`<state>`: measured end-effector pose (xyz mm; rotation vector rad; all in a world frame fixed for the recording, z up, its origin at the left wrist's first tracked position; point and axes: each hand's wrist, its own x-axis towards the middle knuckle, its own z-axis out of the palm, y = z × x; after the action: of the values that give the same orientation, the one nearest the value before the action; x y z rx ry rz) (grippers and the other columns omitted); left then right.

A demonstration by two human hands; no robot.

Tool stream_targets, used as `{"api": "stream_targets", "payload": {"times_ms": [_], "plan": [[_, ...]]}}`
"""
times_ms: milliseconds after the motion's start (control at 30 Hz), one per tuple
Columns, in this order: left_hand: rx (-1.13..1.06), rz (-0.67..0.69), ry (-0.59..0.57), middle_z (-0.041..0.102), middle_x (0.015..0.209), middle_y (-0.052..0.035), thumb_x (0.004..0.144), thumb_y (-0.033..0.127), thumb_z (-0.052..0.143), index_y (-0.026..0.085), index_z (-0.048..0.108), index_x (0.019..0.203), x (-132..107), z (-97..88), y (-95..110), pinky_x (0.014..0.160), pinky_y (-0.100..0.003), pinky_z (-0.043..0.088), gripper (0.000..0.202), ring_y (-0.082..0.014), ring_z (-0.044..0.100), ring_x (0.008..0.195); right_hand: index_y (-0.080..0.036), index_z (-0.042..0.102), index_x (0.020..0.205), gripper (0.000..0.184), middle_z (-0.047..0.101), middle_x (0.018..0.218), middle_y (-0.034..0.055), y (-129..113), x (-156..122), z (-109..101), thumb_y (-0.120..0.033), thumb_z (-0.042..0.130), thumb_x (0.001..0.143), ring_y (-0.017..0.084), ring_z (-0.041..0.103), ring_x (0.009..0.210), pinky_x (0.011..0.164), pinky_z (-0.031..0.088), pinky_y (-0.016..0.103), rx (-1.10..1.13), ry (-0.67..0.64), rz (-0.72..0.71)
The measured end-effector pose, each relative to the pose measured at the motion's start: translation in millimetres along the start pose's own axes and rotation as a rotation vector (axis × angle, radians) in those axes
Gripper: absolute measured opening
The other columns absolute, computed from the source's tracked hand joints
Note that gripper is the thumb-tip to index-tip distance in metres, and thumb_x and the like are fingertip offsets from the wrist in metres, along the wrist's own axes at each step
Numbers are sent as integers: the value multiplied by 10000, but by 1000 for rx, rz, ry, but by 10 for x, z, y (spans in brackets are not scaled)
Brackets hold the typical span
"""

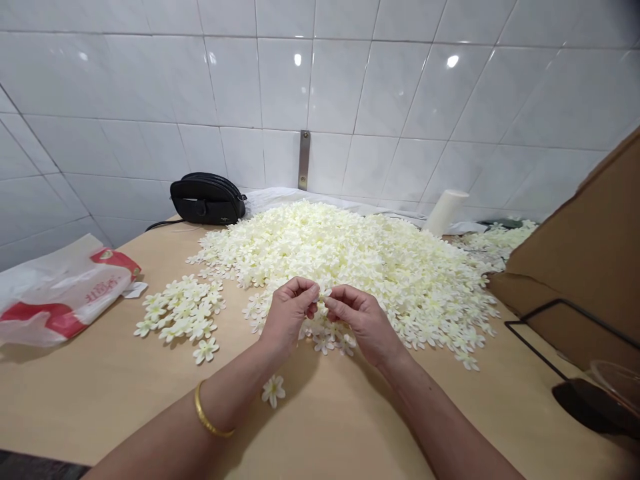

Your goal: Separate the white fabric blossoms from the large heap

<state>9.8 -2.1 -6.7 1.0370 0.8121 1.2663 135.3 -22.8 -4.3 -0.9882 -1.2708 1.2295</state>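
My left hand and my right hand meet at the front edge of a big heap of pale yellow-white artificial flowers. Thumb and forefinger of each are pinched together around a small pale artificial flower, mostly covered by the fingertips. A single loose flower lies on the table below my left wrist, which wears a gold bangle. Further left, a smaller group of flowers is spread on the tabletop.
A white and red plastic bag lies at the left. Against the tiled wall stand a black bag and a tilted white cone. On the right are a cardboard box, a black wire frame and a dark object on the table.
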Motion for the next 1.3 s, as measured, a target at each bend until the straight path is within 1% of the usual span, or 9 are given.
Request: {"api": "stream_targets", "payload": {"times_ms": [133,200,333,467,600,767,900,1100,1300], "plan": [[8,-49,-56,461,513,46,649,243,628,138,558,679,-13,10,-15,463,-188,307,130,-49,397,455,-157,591,654,124,538,607,-25,-25,-1,24,-274,612,688,82,464,584,584,373,208,43,58,-51],[-40,-110,-102,495,562,32,637,245,639,137,577,736,-10,10,-14,463,-188,313,160,-52,418,468,-155,570,625,146,528,569,-28,-42,-6,19,-278,603,697,84,468,558,566,373,212,60,35,-34],[-71,-145,-157,500,567,21,616,219,651,123,564,639,2,5,-2,476,-190,322,132,-53,432,474,-155,524,587,216,520,529,-25,-39,-15,-14,-324,598,700,92,470,517,526,365,223,51,-6,25],[-34,-102,-119,468,518,36,642,220,628,133,527,593,6,9,-2,480,-194,317,142,-53,424,459,-147,530,561,272,489,521,-28,-9,1,-30,-375,588,699,77,436,504,533,363,220,110,29,70],[-60,-124,-90,475,508,39,644,246,627,145,507,609,13,8,-6,475,-197,306,161,-59,432,454,-139,537,538,326,485,533,-19,-3,23,-26,-423,583,690,72,432,494,529,373,222,185,70,79],[-92,-134,-76,479,508,39,633,246,641,147,497,619,13,10,10,476,-191,301,175,-58,441,466,-135,573,640,332,494,574,-12,1,37,-39,-465,580,680,77,461,496,512,380,219,212,157,105],[-98,-153,-82,485,508,37,633,249,638,146,495,632,7,13,5,476,-192,302,177,-58,439,460,-127,587,690,356,520,610,6,10,35,-38,-482,578,673,84,473,507,510,384,224,219,122,136],[-48,-110,1,482,510,39,617,266,640,139,499,609,14,5,-16,459,-194,290,191,-52,415,434,-134,604,694,335,541,644,14,-6,15,-31,-463,541,715,89,485,554,566,393,238,238,13,119],[8,-74,-20,466,497,39,649,258,610,142,489,604,-3,17,-2,472,-201,299,174,-57,406,443,-147,570,617,193,514,583,-23,-37,-6,-17,-324,615,680,73,457,542,547,359,211,125,4,81]]}}
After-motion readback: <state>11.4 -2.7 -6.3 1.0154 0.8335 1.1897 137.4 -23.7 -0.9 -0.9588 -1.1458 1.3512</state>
